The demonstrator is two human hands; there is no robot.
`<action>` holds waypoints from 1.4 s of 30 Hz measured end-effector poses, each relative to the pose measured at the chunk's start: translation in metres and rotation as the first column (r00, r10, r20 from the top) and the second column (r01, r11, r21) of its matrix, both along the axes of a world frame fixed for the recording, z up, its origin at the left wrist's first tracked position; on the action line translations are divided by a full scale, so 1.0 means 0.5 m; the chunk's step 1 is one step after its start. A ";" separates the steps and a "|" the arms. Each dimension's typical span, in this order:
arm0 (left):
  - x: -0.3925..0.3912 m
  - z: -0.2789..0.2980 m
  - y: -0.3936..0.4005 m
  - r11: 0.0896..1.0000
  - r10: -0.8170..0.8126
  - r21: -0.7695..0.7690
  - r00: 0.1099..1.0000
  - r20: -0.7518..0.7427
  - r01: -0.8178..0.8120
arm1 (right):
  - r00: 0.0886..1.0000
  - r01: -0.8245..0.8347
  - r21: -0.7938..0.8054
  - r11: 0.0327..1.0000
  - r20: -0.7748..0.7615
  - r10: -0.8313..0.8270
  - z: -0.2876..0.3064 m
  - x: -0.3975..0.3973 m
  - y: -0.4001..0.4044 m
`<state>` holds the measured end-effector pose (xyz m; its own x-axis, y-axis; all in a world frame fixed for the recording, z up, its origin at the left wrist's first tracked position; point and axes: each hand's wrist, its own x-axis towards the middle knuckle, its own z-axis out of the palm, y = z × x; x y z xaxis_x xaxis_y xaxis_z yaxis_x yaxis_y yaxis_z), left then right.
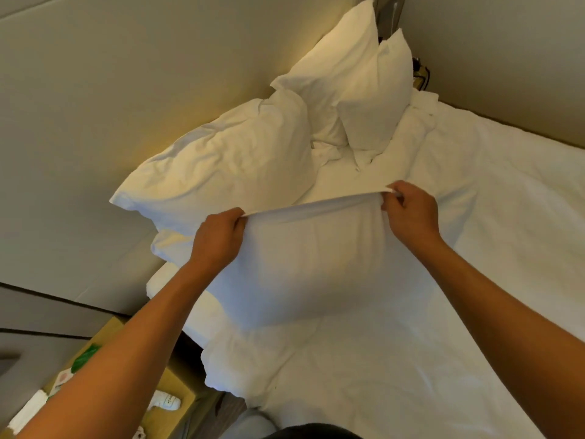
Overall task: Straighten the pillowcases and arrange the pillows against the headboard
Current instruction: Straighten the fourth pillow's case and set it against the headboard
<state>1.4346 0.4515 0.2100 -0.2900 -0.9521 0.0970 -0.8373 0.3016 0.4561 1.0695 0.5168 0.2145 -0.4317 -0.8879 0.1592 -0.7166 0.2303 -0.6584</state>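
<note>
A white pillow [304, 267] lies on the bed in front of me, its pillowcase edge stretched taut between both hands. My left hand [218, 239] pinches the left end of that edge. At the right end, my right hand [410, 210] grips the same edge. A crumpled white pillow [221, 166] leans on the padded headboard [95, 106] just behind. Two more white pillows [335, 77] [376, 99] stand upright farther along the headboard, near the corner.
The white bed sheet [490, 217] spreads out to the right. A wooden bedside table [177, 391] at lower left carries small items and a white bottle [166, 402]. A beige wall [506, 58] runs along the bed's far side.
</note>
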 end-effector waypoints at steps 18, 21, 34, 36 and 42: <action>-0.008 -0.006 -0.035 0.977 0.212 0.012 0.977 -0.037 -0.211 | 0.978 -0.149 -0.023 0.989 0.142 0.150 -0.041 0.015 -0.291; -0.007 -0.018 -0.059 0.974 0.224 0.051 0.973 -0.052 -0.222 | 0.972 -0.176 -0.010 0.984 0.154 0.175 -0.050 0.021 -0.336; 0.000 -0.097 -0.130 0.953 0.276 0.152 0.959 -0.070 -0.264 | 0.961 -0.272 0.126 0.954 0.092 0.262 -0.099 0.037 -0.480; -0.008 -0.131 -0.120 0.934 0.283 0.235 0.958 -0.035 -0.268 | 0.956 -0.292 0.214 0.932 0.076 0.282 -0.148 0.038 -0.468; -0.041 -0.167 -0.108 0.914 0.273 0.314 0.962 -0.006 -0.257 | 0.978 -0.208 0.243 0.948 0.018 0.210 -0.205 0.022 -0.445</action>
